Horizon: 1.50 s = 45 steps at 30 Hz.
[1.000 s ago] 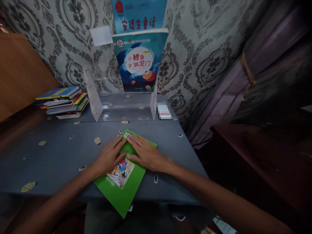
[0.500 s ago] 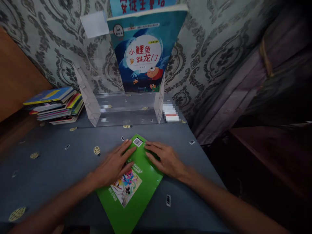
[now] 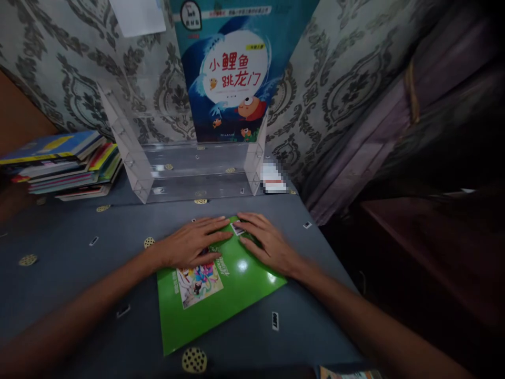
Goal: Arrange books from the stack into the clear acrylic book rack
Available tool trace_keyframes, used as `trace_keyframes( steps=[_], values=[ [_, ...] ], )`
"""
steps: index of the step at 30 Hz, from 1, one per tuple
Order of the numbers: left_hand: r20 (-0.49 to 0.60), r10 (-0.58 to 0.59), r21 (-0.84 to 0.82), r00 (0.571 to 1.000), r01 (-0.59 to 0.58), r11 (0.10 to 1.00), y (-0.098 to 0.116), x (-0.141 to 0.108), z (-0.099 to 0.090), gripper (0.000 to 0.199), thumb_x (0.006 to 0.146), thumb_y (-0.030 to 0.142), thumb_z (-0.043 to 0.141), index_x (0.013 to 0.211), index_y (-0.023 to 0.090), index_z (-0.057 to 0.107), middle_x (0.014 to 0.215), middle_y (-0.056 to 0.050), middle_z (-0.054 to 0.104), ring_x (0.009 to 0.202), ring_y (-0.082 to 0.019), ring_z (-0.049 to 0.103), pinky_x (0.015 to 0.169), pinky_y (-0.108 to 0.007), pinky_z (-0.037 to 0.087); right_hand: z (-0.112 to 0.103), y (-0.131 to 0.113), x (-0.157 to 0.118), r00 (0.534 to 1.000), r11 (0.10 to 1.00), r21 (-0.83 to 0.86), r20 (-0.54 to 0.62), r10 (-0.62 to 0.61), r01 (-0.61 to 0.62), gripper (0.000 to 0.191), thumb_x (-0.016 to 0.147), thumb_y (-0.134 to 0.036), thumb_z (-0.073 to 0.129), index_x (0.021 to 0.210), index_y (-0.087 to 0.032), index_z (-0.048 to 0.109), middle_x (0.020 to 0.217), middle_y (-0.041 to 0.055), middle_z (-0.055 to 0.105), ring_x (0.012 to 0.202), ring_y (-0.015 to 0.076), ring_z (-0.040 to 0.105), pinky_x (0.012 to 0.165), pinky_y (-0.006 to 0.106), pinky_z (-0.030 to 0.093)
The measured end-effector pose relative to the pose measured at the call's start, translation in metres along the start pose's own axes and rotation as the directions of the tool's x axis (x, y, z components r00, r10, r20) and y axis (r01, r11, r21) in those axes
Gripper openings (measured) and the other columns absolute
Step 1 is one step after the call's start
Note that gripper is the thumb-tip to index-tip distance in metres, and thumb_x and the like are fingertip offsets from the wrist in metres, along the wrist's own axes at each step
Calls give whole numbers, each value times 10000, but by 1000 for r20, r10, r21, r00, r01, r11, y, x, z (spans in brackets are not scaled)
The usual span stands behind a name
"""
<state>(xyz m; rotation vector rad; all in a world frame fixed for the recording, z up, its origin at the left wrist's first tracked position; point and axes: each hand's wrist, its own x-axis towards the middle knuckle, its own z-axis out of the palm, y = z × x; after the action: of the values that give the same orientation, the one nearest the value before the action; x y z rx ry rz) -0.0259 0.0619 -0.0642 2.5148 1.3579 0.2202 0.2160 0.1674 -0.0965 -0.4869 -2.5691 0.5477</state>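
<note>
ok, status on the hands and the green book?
Left hand and right hand both resting on the green book. Book lying on the table. See-through stand just beyond, not touching the book.

A: How does the book (image 3: 213, 310) look?
B: It is green and shiny, with a colourful picture (image 3: 201, 284) in its left part and a barcode (image 3: 238, 228) at the far corner.
A: And how does it lie?
B: It is closed, flat on the table (image 3: 252, 347), turned at an angle. Its far part is partly covered.
</note>
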Motion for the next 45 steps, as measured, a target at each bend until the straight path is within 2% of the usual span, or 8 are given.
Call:
trace_keyframes(
  steps=[4, 12, 19, 24, 27, 30, 37, 45],
  values=[
    [-37, 9, 57, 999, -6, 998, -1, -2, 4, 497, 1013, 433, 449, 1470, 239, 472, 1599, -98, 391, 1492, -244, 343, 1236, -488, 271, 1, 10, 3, 986, 998, 31, 161, 42, -48, 483, 1040, -395, 416, 1489, -225, 465, 1573, 108, 428, 1451, 251, 397, 1175, 529, 350],
    [-138, -96, 175, 986, 119, 977, 11, -10, 9, 466, 1020, 446, 406, 1353, 186, 604, 1467, -127, 564, 1347, -292, 532, 1142, -512, 401, 5, 8, 1, 974, 997, -28, 214, 79, -74, 527, 1054, -405, 365, 1536, -195, 399, 1632, 102, 317, 1523, 257, 249, 1225, 541, 239],
    [-269, -296, -206, 917, 246, 947, 3, -15, 9, 501, 988, 530, 437, 1274, 186, 662, 1316, -105, 684, 1206, -270, 635, 1067, -461, 479, -7, -9, -40, 976, 993, -119, 215, 31, -5, 541, 1063, -417, 348, 1561, -205, 348, 1633, 103, 314, 1531, 266, 224, 1222, 553, 243],
    [-173, -496, -828, 851, 147, 542, -21, -18, 7, 579, 929, 631, 525, 1185, 138, 688, 1241, -151, 716, 1160, -279, 671, 1055, -460, 488, -11, -26, -48, 970, 970, -227, 240, -34, 90, 490, 1046, -328, 394, 1509, -172, 440, 1565, 140, 432, 1500, 294, 305, 1206, 595, 256],
    [-138, -481, -951, 866, 19, 307, -30, -21, 9, 600, 876, 664, 602, 1132, 130, 699, 1192, -168, 733, 1140, -284, 686, 1067, -463, 475, 2, -50, -27, 924, 954, -167, 336, -184, 251, 473, 1037, -347, 455, 1476, -172, 479, 1549, 128, 460, 1474, 276, 362, 1216, 558, 270],
    [-112, -449, -974, 887, -8, 227, -33, -23, 9, 613, 873, 695, 583, 1123, 149, 705, 1150, -144, 752, 1133, -269, 689, 1074, -446, 465, 27, -82, 7, 846, 920, -51, 415, -335, 389, 518, 1030, -366, 494, 1489, -131, 448, 1573, 138, 421, 1472, 267, 367, 1220, 514, 297],
    [-92, -423, -972, 901, 11, 236, -32, -25, 9, 634, 910, 708, 505, 1129, 146, 698, 1125, -135, 758, 1122, -259, 689, 1070, -441, 448, 78, -133, 37, 766, 840, 31, 392, -509, 542, 429, 1037, -357, 493, 1378, -107, 565, 1508, 138, 510, 1465, 280, 376, 1228, 503, 298],
    [-127, -411, -931, 903, 35, 364, -23, -27, 7, 600, 893, 670, 575, 1117, 128, 698, 1157, -152, 744, 1114, -257, 685, 1042, -427, 468, 62, -143, -3, 680, 745, 19, 393, -619, 667, 412, 1044, -339, 483, 1398, -132, 520, 1538, 143, 469, 1465, 252, 374, 1214, 466, 324]
  ],
)
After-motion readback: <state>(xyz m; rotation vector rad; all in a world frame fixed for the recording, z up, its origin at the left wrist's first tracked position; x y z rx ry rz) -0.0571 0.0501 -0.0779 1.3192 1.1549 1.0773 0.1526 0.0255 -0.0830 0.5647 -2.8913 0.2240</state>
